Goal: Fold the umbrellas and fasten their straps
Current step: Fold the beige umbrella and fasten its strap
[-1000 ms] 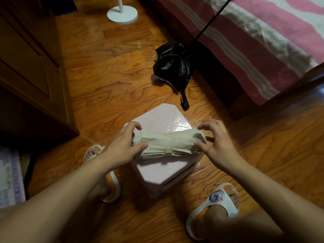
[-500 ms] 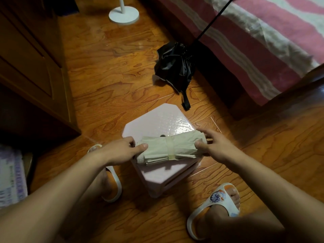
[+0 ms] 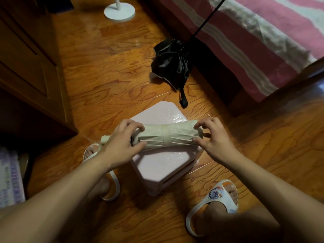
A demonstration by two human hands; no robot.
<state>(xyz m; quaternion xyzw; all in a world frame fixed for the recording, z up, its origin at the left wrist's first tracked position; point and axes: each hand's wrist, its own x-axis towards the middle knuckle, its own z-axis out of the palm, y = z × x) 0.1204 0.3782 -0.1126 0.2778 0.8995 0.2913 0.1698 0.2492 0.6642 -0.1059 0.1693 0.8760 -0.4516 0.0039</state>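
Both hands are gripping the beige umbrella [image 3: 168, 135] by its ends, left hand [image 3: 121, 142] and right hand [image 3: 213, 137] steadying the strapped roll over the pink stool [image 3: 157, 165].

The beige umbrella [image 3: 169, 136], lying flat on the pink stool [image 3: 157, 165] a moment ago, is now lifted slightly, both hands regripped around its ends, left hand [image 3: 121, 144] further along, handle showing.
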